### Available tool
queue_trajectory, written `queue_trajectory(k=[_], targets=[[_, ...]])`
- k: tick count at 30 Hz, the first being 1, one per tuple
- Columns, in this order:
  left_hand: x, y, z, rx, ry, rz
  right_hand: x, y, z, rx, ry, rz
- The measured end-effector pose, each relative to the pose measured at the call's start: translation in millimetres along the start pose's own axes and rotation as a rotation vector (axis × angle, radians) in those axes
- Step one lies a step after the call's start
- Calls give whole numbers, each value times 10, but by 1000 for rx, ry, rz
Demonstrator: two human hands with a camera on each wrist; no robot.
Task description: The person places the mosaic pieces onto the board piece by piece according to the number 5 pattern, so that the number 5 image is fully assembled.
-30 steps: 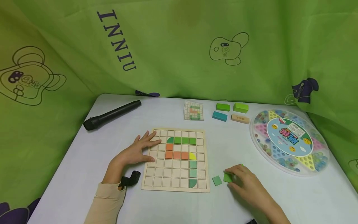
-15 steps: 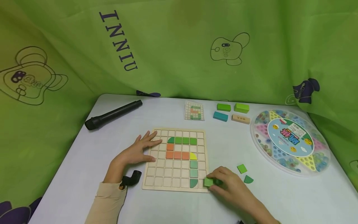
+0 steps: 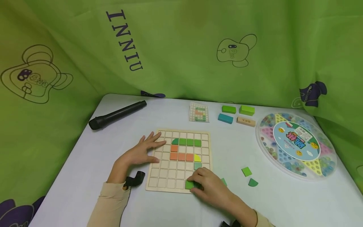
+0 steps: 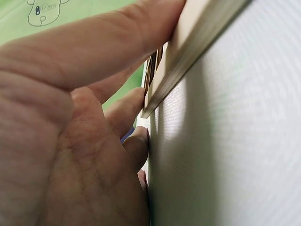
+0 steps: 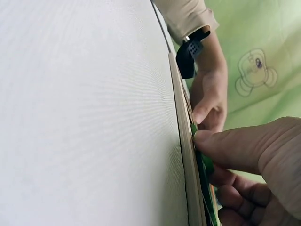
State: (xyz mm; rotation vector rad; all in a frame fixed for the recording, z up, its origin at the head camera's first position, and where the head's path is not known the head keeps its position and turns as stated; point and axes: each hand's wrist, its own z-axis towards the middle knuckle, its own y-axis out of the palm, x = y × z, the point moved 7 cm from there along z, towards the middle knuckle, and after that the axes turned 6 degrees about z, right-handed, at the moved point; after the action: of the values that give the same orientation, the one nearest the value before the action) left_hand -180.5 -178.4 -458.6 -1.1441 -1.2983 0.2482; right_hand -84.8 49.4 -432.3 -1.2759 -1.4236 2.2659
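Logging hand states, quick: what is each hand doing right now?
Left hand: open, fingers flat on the grid board.
Right hand: pinching a green square tile at the board's bottom row.

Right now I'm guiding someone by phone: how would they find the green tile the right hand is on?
Start at the wooden grid board. Along its bottom row, the right hand presses a bright green square tile; the other loose green tiles lie off the board.
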Motion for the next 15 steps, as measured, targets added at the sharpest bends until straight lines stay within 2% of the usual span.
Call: queue_trajectory(k=[6, 8, 15], targets=[[-4, -20, -6, 1, -10, 1, -39, 5, 10, 10, -41, -6], [-7, -16, -2, 1, -8, -5, -29, -20, -6, 6, -27, 9], [-5, -1, 11, -4, 5, -8, 157, -347, -276, 74, 53, -1]])
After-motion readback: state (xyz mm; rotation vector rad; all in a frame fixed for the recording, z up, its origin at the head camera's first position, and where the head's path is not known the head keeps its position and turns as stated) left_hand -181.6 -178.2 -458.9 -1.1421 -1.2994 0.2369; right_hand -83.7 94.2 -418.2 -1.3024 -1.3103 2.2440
